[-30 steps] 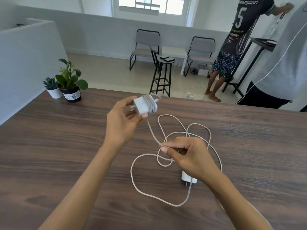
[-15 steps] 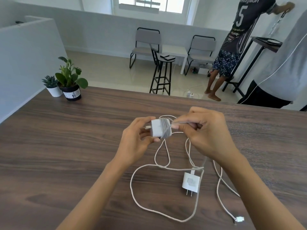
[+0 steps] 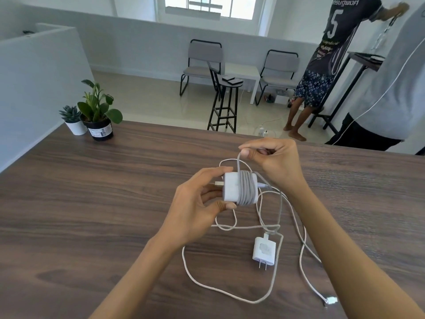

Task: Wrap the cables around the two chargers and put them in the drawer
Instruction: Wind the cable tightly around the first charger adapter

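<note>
- Cable plug (image 3: 331, 300) lies nearest on the wooden table (image 3: 92, 215), at the bottom right; its white cable (image 3: 230, 290) runs in loose loops across the tabletop.
- Second charger (image 3: 264, 250), white, lies flat on the table with its prongs pointing toward the person; a cable leaves its far end and crosses the other loops.
- Left hand (image 3: 195, 208) grips the first charger (image 3: 231, 189) above the table, thumb under its lower edge and fingers curled over the top; the prongs point left toward the palm.
- Several turns of grey-white cord (image 3: 247, 187) sit side by side round the right half of that charger; a small connector sticks out at its right side.
- Right hand (image 3: 276, 162) is just beyond and above the charger, fingers curled, thumb and forefinger pinching the cord; the strand runs straight down from the pinch to the wound turns.
- Two potted plants (image 3: 92, 111) stand at the table's far left corner, a small succulent in a white pot beside a leafy one in a black pot.
- Beyond the table stand a black stool (image 3: 224, 104), two grey chairs (image 3: 204, 61); a person in a numbered jersey (image 3: 333, 35) stands at the right.
</note>
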A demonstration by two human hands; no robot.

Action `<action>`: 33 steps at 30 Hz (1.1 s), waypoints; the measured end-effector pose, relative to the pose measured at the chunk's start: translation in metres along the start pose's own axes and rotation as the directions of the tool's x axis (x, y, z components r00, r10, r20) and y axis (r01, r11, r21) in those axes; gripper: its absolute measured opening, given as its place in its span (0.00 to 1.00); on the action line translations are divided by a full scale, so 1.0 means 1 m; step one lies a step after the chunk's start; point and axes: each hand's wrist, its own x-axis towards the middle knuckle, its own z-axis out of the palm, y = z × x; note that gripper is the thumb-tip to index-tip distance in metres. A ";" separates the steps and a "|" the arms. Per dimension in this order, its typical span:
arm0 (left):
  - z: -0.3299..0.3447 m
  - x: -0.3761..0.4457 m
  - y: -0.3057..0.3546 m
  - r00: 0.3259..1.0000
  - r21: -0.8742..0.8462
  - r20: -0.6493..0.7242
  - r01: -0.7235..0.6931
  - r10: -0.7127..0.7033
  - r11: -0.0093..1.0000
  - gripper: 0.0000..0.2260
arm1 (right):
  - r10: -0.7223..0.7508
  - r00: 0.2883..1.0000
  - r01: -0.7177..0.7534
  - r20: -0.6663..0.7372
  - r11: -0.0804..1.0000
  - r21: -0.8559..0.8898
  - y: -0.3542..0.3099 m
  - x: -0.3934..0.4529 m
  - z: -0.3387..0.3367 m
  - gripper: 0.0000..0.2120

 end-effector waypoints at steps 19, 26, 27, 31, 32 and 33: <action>-0.038 0.042 0.018 0.916 -0.016 -0.395 -0.089 0.076 0.996 0.21 | 0.067 0.997 -0.074 -0.031 0.955 -0.288 0.054 -0.077 0.029 0.07; -0.039 0.057 0.002 0.921 0.061 -0.388 -0.023 0.045 0.998 0.22 | -0.291 0.957 0.269 0.004 0.880 -0.391 0.015 -0.093 0.030 0.04; -0.039 0.058 -0.001 0.925 0.059 -0.378 -0.012 0.034 0.998 0.22 | -0.305 0.952 0.285 0.015 0.872 -0.397 0.008 -0.092 0.028 0.04; -0.035 0.054 -0.012 0.949 0.061 -0.314 0.009 0.011 0.998 0.23 | -0.333 0.941 0.330 0.064 0.856 -0.399 -0.016 -0.090 0.020 0.05; -0.033 0.052 -0.013 0.955 0.074 -0.295 0.009 0.013 0.997 0.24 | -0.341 0.938 0.338 0.065 0.857 -0.389 -0.021 -0.088 0.018 0.05; -0.032 0.051 -0.015 0.960 0.077 -0.279 0.009 0.013 0.997 0.24 | -0.350 0.935 0.346 0.061 0.857 -0.381 -0.025 -0.086 0.015 0.06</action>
